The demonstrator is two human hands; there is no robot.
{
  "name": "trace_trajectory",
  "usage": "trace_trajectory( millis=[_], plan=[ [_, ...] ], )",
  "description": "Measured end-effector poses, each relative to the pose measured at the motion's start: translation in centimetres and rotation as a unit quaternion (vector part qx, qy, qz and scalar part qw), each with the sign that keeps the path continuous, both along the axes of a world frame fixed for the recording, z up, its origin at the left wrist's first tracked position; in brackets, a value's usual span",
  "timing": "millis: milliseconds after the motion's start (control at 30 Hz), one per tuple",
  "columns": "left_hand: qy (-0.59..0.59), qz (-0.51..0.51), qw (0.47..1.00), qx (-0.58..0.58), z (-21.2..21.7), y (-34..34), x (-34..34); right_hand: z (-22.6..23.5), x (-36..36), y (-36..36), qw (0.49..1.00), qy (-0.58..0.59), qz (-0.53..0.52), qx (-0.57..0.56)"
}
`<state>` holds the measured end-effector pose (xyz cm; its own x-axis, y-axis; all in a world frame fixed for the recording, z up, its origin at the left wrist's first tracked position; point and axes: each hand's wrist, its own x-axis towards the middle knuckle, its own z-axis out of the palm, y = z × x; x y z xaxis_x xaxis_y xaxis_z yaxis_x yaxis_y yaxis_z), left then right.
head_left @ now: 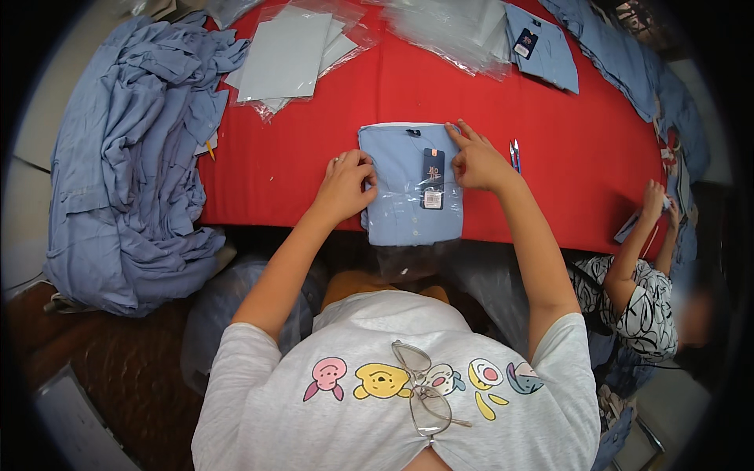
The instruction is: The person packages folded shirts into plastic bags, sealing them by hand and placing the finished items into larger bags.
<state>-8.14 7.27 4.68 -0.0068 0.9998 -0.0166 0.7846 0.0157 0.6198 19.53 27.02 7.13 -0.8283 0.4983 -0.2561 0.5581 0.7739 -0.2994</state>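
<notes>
A folded light-blue shirt [393, 177] lies near the front edge of the red-covered table, with a clear plastic bag [404, 263] around it that hangs past the edge. On the shirt's right half rests a dark hang tag [433, 179] with a white label. My left hand [345, 186] has its fingers bent in a pinch at the bag's left edge. At the upper right corner, my right hand [477, 161] touches the bagged shirt with two fingers stretched out, the others curled. Small scissors [514, 155] lie just right of that hand.
A heap of blue shirts [129, 173] fills the left side. Behind are grey-white sheets in clear bags [287, 59], more clear bags [448, 27] and another tagged folded shirt [542, 51]. At right, a co-worker's hands [656, 202] hold a small item beside more blue garments [620, 55].
</notes>
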Motion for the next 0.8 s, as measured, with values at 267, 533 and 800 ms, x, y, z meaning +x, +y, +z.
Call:
trace_trajectory(
  millis=[267,533,800],
  plan=[
    [0.043,-0.062,0.992,-0.102,2.5,0.5,1.7,1.3,-2.0,0.9,0.997,-0.062,-0.007,-0.036],
    [-0.036,-0.068,0.992,-0.104,0.8,1.4,-1.4,1.0,-1.4,0.7,0.999,0.006,-0.003,-0.048],
    [0.040,-0.097,0.985,-0.139,1.1,5.8,-3.0,0.4,-1.7,1.8,0.992,0.059,-0.050,-0.097]
  ],
)
